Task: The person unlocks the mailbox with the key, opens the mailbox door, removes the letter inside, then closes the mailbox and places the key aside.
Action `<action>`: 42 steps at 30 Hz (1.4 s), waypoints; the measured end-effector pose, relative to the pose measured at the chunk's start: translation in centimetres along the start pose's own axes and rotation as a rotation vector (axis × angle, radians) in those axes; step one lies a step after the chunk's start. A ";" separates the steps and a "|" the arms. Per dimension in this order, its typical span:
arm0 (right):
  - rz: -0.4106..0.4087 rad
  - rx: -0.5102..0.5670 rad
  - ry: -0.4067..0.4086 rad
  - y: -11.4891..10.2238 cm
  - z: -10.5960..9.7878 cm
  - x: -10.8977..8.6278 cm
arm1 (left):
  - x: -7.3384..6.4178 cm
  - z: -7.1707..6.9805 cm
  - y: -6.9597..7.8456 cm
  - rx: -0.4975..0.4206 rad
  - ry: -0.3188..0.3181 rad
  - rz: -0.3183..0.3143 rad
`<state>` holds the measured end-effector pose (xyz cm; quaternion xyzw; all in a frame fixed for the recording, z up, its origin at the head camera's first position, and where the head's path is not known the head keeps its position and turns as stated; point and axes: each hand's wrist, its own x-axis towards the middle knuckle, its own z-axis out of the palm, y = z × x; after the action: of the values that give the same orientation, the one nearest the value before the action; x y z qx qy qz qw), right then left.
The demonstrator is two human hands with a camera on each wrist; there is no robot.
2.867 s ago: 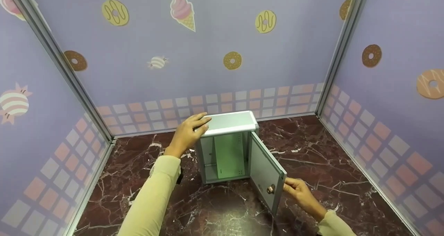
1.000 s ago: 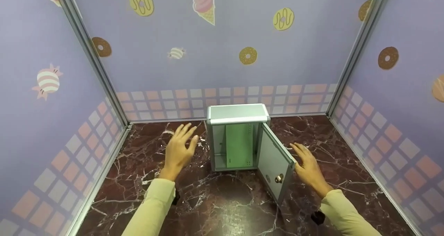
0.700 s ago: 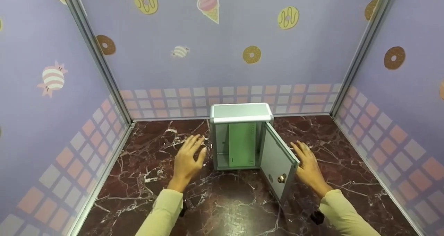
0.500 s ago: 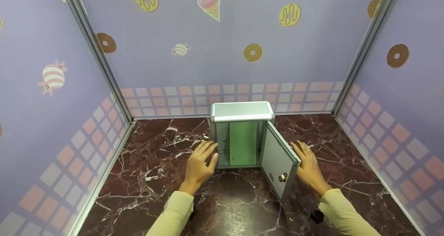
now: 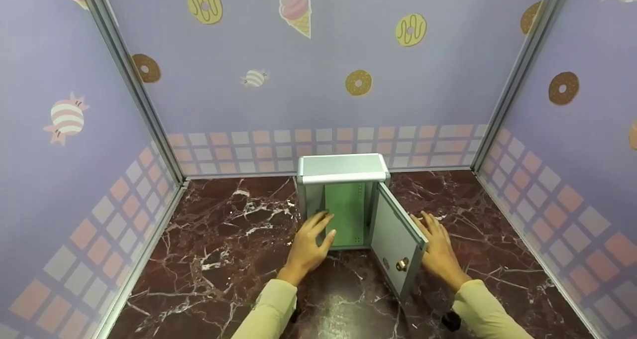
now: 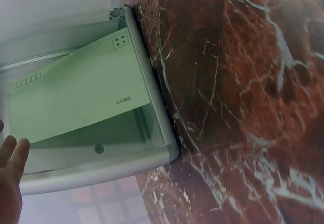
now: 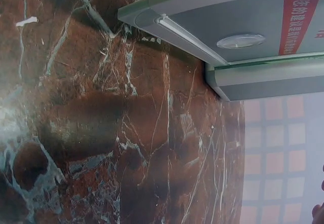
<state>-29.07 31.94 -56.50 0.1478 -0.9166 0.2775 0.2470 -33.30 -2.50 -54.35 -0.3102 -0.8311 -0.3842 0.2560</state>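
Note:
A small grey-white metal box (image 5: pixel 343 166) stands upright, its door (image 5: pixel 395 239) swung out to the right with a brass lock (image 5: pixel 402 264) on the inner face. Inside leans a green envelope (image 6: pixel 83 84), printed with small squares and a few characters. My left hand (image 5: pixel 308 244) is at the box's opening, fingers spread in front of the envelope and holding nothing; whether they touch it I cannot tell. Behind the door's outer face is my right hand (image 5: pixel 438 247), fingers extended, its thumb side hidden by the door edge.
The box stands on a dark red marbled table (image 5: pixel 239 259) near the back wall (image 5: pixel 224 105). Purple walls with sweets and tile prints close in the sides. On the door's outer face are a red printed strip (image 7: pixel 298 24) and a round lock plate (image 7: pixel 241 41).
My left hand has left the box's top, dropped to its left side, then moved right to the opening. My right hand has shifted up along the door, its fingers now extended.

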 end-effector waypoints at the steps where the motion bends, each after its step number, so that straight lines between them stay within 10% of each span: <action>1: -0.003 -0.001 0.001 0.1 0.0 0.0 | 0.1 0.2 -0.1 -0.006 0.009 -0.006; 42: -0.068 -0.003 0.064 2.0 2.2 1.0 | 2.6 6.4 -3.2 -0.063 0.000 -0.465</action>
<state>-31.54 32.18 -58.43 0.1693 -0.9031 0.2722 0.2857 -38.52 1.79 -57.88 -0.1182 -0.8678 -0.4585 0.1510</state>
